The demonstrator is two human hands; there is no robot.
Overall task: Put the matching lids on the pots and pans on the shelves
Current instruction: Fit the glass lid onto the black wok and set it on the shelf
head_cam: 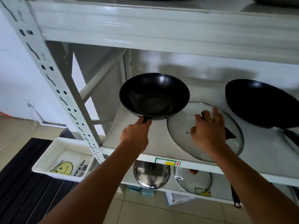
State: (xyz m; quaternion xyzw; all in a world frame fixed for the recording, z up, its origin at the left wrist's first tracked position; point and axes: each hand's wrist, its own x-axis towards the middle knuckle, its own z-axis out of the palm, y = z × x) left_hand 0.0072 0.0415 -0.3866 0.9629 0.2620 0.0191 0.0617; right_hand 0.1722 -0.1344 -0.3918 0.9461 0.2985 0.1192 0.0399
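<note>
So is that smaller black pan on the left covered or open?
Open. The small black pan shows its bare dark inside, with no lid on it. The glass lid lies flat on the shelf beside it.

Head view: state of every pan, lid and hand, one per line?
small wok: uncovered, handle gripped by left hand
large glass lid: flat on shelf, right hand at its knob
large wok: uncovered, on shelf
steel lid: lying on lower shelf
small glass lid: lying on lower shelf
white tray: holds a printed bag
</note>
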